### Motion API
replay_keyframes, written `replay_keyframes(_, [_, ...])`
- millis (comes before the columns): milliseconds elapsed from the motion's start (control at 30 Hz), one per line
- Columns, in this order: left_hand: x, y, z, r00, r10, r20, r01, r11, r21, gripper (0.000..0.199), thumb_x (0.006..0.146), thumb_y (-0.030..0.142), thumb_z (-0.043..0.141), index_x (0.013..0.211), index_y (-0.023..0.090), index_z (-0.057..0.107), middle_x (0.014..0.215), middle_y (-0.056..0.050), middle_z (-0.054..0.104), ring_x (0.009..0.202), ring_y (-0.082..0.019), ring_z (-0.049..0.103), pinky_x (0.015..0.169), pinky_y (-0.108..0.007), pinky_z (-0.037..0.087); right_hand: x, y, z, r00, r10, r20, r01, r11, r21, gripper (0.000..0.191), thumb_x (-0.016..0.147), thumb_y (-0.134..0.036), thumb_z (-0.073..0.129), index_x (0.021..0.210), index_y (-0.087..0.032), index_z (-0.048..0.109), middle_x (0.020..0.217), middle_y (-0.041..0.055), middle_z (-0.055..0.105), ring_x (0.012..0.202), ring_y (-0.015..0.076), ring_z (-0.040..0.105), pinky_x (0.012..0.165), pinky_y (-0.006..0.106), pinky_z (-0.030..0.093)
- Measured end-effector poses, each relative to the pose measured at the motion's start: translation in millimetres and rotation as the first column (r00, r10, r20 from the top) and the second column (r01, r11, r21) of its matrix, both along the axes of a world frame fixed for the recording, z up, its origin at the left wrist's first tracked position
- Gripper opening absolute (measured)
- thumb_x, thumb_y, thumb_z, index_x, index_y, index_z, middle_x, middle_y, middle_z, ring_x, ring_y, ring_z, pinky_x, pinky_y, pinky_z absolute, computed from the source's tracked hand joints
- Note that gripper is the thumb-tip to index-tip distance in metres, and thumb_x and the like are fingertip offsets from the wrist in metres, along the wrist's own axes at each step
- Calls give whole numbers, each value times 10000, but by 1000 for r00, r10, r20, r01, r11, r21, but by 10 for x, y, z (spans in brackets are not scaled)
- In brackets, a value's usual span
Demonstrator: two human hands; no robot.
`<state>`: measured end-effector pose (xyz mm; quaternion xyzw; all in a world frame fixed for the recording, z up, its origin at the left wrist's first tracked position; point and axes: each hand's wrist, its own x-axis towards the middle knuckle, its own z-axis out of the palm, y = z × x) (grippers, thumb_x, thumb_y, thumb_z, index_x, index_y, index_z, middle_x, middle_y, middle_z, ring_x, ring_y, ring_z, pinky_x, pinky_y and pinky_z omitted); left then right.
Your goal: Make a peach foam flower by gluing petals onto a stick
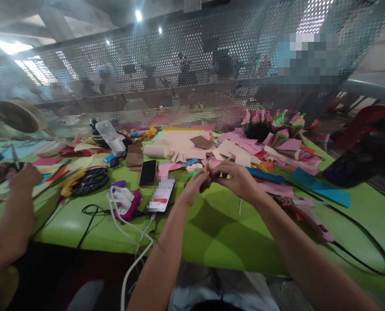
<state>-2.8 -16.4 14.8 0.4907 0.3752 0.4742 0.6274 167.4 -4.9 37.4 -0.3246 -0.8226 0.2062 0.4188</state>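
Over the green tabletop (218, 246), my left hand (195, 186) and my right hand (233, 178) meet near the middle of the view. Between their fingertips is a small orange-pink paper piece (208, 167), pinched by both hands. Fingers partly cover it, so its full shape is hidden. Just behind my left hand lie a small green piece (192, 173) and a blue scrap (191, 162). A thin pale strip (240, 207) rests on the table below my right hand.
Left of my hands are a lit phone (162, 195), a dark phone (147, 173) and a purple power strip (127, 205) with cables. A pink glue gun (313, 220) lies right. Paper cones (279, 125) stand behind. Another person's hand (25, 177) works at far left with scissors.
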Motion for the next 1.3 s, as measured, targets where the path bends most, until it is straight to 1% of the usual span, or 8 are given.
replay_keyframes(167, [-12, 20, -38, 998, 45, -42, -45, 999, 8, 449, 698, 595, 692, 797, 197, 509, 613, 56, 433, 522, -80, 357, 496, -237, 218, 10, -4, 22, 999, 0, 45, 0, 1000, 3, 131, 823, -99, 651, 806, -217, 704, 820, 30, 708, 801, 182, 661, 729, 287, 485])
replay_keyframes(367, [-36, 23, -48, 990, 53, -133, -50, 998, 28, 466, 726, 592, 685, 942, 192, 586, 659, 41, 464, 570, -92, 374, 533, -244, 226, -3, 7, -15, 994, -54, 95, 49, 997, 60, 67, 841, -201, 688, 861, -241, 738, 831, 39, 734, 785, 199, 666, 709, 306, 491])
replay_keyframes(467, [-22, 20, -44, 994, 45, -100, -43, 999, 21, 474, 702, 613, 707, 866, 191, 567, 625, 53, 407, 549, -84, 326, 525, -250, 189, 6, 18, -19, 993, -49, 110, 41, 996, 74, 124, 848, -161, 652, 833, -243, 744, 811, 39, 717, 795, 198, 661, 708, 298, 485])
replay_keyframes(667, [-14, 16, -54, 999, 15, -32, -14, 1000, 28, 555, 757, 714, 619, 682, 194, 441, 585, 66, 315, 507, -65, 237, 505, -256, 139, 26, 14, 22, 997, -18, 80, 14, 998, 60, 121, 851, -164, 651, 813, -239, 738, 804, 40, 679, 813, 198, 646, 725, 294, 482])
replay_keyframes(867, [-14, 14, -48, 1000, 11, 10, -11, 1000, 23, 476, 747, 635, 681, 780, 183, 534, 602, 55, 408, 515, -74, 349, 490, -244, 211, 27, 11, 28, 999, 11, 38, -13, 999, 53, 134, 842, -135, 640, 763, -220, 705, 790, 36, 681, 793, 185, 646, 722, 285, 481])
replay_keyframes(967, [-20, 20, -48, 996, 60, -61, -57, 997, 49, 463, 742, 616, 692, 884, 187, 588, 675, 34, 477, 584, -90, 419, 518, -237, 261, 11, -4, 29, 998, -18, 66, 14, 998, 60, 127, 829, -130, 651, 828, -232, 726, 804, 40, 702, 790, 193, 649, 727, 300, 488])
replay_keyframes(1133, [-37, 28, -61, 976, 134, -174, -105, 980, 166, 364, 813, 529, 664, 971, 203, 636, 729, 29, 501, 640, -98, 406, 586, -240, 306, -18, -2, 9, 995, -76, 72, 70, 994, 81, 122, 841, -168, 656, 881, -234, 750, 798, 53, 717, 757, 200, 650, 692, 308, 489])
replay_keyframes(1300, [-36, 29, -72, 983, 105, -150, -88, 989, 116, 402, 799, 532, 668, 1045, 214, 657, 743, 20, 533, 677, -112, 451, 592, -236, 308, -16, 33, -42, 997, -65, 36, 64, 997, 44, 168, 841, -142, 626, 851, -244, 759, 810, 47, 730, 776, 208, 667, 709, 314, 504])
